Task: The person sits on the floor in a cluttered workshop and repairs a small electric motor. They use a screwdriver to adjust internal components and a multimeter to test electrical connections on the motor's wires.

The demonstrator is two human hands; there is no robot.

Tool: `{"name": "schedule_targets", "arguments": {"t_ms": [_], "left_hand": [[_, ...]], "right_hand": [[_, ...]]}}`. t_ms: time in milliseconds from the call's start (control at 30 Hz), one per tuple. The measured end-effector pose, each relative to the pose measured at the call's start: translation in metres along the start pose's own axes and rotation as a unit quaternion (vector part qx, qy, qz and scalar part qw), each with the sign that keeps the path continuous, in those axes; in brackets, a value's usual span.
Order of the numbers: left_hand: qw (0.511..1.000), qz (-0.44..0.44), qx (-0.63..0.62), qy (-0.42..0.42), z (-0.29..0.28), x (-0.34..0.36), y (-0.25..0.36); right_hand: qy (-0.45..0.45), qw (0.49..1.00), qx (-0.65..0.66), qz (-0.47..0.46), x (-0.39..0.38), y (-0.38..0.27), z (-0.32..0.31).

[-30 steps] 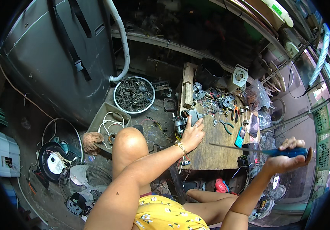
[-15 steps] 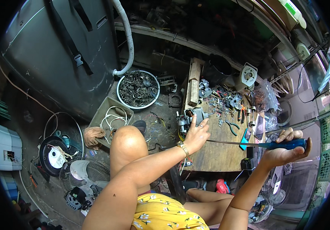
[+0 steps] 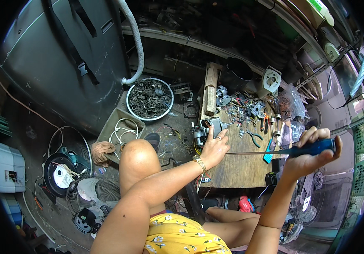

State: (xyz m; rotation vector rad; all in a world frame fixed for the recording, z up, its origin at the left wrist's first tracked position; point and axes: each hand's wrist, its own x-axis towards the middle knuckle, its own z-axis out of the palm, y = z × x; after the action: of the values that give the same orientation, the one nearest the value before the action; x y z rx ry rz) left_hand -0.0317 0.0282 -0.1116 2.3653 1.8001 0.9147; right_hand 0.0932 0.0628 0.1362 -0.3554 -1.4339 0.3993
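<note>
My left hand (image 3: pixel 212 149), with a watch on the wrist, rests its fingers closed on a metal fan motor (image 3: pixel 216 126) with copper windings and coloured wires, at the left edge of the wooden worktop (image 3: pixel 237 178). My right hand (image 3: pixel 306 161) is wrapped round the blue handle of a long screwdriver (image 3: pixel 313 147). Its thin shaft runs left almost level over the worktop toward my left hand; I cannot make out whether its tip touches anything. Loose small metal parts (image 3: pixel 243 110), black-and-orange pliers (image 3: pixel 265 122), smaller pliers (image 3: pixel 254 139) and a turquoise rectangular object (image 3: pixel 267 152) lie beyond.
A round basin of scrap metal (image 3: pixel 150 98), a bin with white cable (image 3: pixel 118 118) and a wooden block (image 3: pixel 210 89) surround the worktop. A large grey-black case (image 3: pixel 63 63) stands at left; fan parts (image 3: pixel 61 173) lie on the floor. A red tool (image 3: pixel 245 204) is below.
My right hand has risen and moved slightly left with the screwdriver, its shaft now nearly level. My left hand stays on the motor; the view has shifted slightly.
</note>
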Motion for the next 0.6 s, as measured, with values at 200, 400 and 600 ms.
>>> {"name": "schedule_targets", "arguments": {"t_ms": [200,400,600], "left_hand": [[1.000,0.008,-0.005,0.011,0.000,-0.002,-0.001],[1.000,0.004,-0.008,-0.012,-0.002,-0.002,-0.001],[0.999,-0.001,-0.013,-0.029,-0.009,-0.001,0.001]], "right_hand": [[-0.029,0.984,0.145,0.104,0.024,0.021,-0.027],[0.001,0.993,0.048,0.112,0.022,0.019,-0.026],[-0.058,0.997,-0.055,0.011,0.015,-0.009,-0.034]]}}
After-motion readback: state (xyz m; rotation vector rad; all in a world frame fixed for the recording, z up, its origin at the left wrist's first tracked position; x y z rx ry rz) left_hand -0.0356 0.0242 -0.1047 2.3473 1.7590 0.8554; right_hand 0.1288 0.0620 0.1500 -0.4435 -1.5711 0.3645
